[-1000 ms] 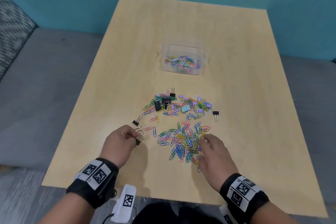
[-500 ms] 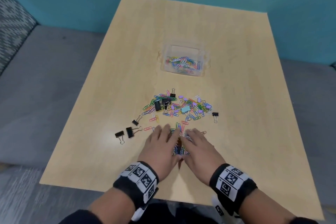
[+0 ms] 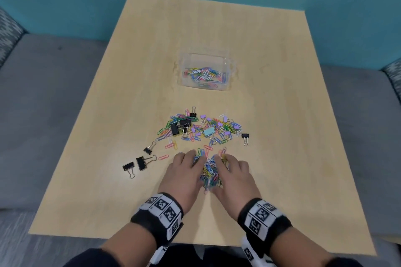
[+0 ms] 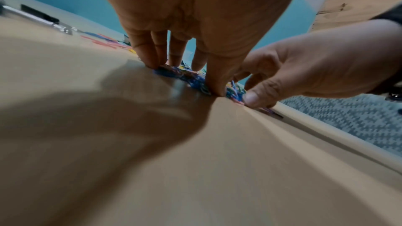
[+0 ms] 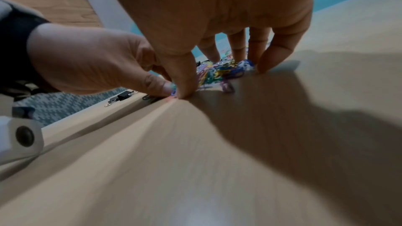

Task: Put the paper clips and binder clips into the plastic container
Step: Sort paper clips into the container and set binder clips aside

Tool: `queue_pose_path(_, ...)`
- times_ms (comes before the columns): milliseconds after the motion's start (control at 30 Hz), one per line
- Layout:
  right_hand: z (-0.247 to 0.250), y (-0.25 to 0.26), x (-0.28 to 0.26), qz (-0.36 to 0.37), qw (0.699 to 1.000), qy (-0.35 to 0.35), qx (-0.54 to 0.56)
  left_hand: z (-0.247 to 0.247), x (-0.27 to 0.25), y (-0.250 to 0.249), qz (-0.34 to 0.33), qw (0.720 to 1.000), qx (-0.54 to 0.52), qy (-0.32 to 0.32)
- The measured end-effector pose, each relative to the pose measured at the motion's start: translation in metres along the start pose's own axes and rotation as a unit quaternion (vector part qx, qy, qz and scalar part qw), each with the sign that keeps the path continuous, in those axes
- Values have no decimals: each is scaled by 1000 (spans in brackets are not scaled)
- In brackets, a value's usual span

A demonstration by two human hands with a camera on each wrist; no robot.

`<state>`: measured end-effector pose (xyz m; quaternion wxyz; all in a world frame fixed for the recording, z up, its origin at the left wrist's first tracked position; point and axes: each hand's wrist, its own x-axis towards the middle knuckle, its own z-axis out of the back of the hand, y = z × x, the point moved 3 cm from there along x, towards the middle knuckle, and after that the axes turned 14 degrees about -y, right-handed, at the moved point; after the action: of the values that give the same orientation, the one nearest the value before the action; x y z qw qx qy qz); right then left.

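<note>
A heap of coloured paper clips (image 3: 209, 172) lies near the table's front edge. My left hand (image 3: 186, 171) and right hand (image 3: 233, 173) close in on it from either side, with fingers and thumbs curled around it and fingertips on the wood. The right wrist view shows the clips (image 5: 219, 73) bunched between my right thumb and fingers. Farther out lies a second scatter of paper clips and small binder clips (image 3: 201, 128). The clear plastic container (image 3: 180, 76) beyond it holds several paper clips (image 3: 204, 75).
Black binder clips lie left of my hands (image 3: 141, 162) (image 3: 129, 168) (image 3: 149, 148), and a small one (image 3: 245, 136) sits right of the scatter. A teal binder clip (image 3: 209, 131) lies in the scatter. Grey sofa cushions (image 3: 54, 93) flank the wooden table (image 3: 282, 115).
My left hand let go of the black binder clips at the left and moved right to the heap. Both hands have pushed the spread clips into a tight heap, fingers curling inward.
</note>
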<state>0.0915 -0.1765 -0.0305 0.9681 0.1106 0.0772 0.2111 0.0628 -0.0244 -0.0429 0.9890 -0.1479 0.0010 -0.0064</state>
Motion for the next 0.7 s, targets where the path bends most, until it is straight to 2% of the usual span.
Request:
queue_pose_path(133, 5, 3, 23, 5, 1000, -7, 18, 3, 15, -2, 1, 1000, 4, -21)
queue_pose_path(333, 6, 0, 35, 43, 999, 7, 15, 11, 26, -2, -10, 1000, -1, 19)
queue_pose_path(500, 16, 0, 39, 64, 997, 30, 25, 11, 29, 4, -12, 1000, -1, 7)
queue_pose_path(600, 19, -3, 42, 40, 997, 37, 49, 15, 30, 8, 9, 1000, -28, 0)
queue_pose_path(700, 19, -11, 48, -31, 990, 70, 119, 23, 34, 12, 81, 990, -112, 0)
